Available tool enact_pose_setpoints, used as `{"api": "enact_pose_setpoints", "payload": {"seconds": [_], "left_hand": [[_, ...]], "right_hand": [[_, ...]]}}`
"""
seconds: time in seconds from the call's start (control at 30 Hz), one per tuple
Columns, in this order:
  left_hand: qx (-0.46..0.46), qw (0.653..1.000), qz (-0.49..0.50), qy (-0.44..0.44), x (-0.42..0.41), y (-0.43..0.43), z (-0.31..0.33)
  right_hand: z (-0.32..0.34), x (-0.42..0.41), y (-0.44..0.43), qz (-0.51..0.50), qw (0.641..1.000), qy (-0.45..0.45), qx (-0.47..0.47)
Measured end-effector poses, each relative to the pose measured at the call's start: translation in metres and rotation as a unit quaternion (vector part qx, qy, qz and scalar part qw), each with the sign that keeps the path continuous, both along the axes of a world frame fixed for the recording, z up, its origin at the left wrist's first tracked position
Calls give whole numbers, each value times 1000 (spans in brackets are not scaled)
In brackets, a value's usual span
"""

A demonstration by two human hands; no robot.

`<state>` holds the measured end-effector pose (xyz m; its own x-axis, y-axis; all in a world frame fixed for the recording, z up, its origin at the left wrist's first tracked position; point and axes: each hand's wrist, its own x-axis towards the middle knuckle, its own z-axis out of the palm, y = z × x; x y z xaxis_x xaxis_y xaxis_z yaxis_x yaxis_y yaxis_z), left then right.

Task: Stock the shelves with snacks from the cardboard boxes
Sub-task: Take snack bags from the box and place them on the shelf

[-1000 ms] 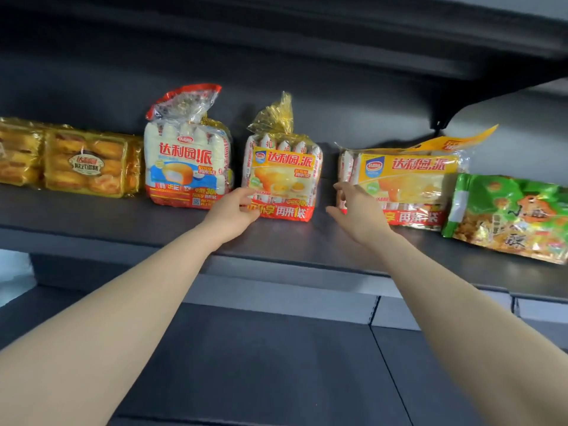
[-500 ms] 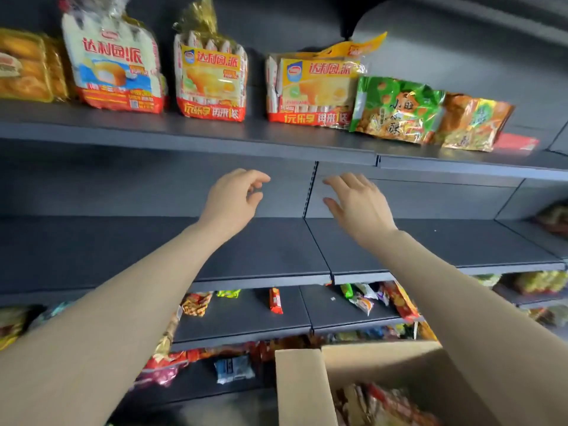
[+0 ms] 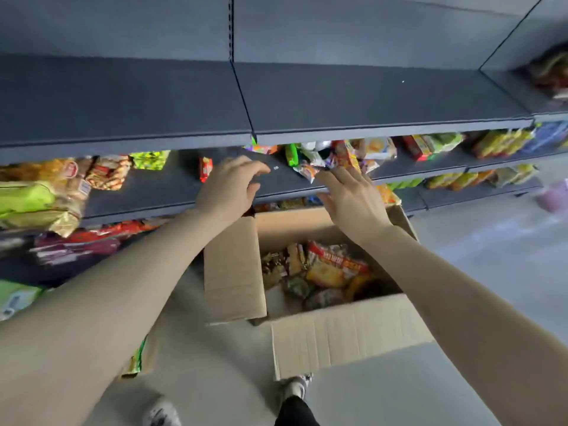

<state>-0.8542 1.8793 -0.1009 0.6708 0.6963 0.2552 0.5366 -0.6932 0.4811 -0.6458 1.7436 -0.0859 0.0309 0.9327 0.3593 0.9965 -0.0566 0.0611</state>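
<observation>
**Both hands empty above open box**

Left hand (image 3: 229, 186) and right hand (image 3: 353, 199) hover over the cardboard box (image 3: 350, 333), each grip loosely spread, holding nothing. Box sits on the floor (image 3: 491, 256) at 6 o'clock, flaps open, snack packets (image 3: 333, 272) inside. Dark shelf (image 3: 153, 192) at 12 o'clock carries scattered snacks.
</observation>
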Motion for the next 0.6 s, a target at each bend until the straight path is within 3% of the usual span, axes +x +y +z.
{"api": "enact_pose_setpoints", "payload": {"seconds": [0.33, 0.6], "left_hand": [[-114, 988, 23, 99, 120, -79, -179], [-226, 962, 28, 148, 164, -120, -346]], "right_hand": [[-162, 162, -65, -38, 984, 93, -150], [-343, 201, -104, -139, 911, 160, -354]]}}
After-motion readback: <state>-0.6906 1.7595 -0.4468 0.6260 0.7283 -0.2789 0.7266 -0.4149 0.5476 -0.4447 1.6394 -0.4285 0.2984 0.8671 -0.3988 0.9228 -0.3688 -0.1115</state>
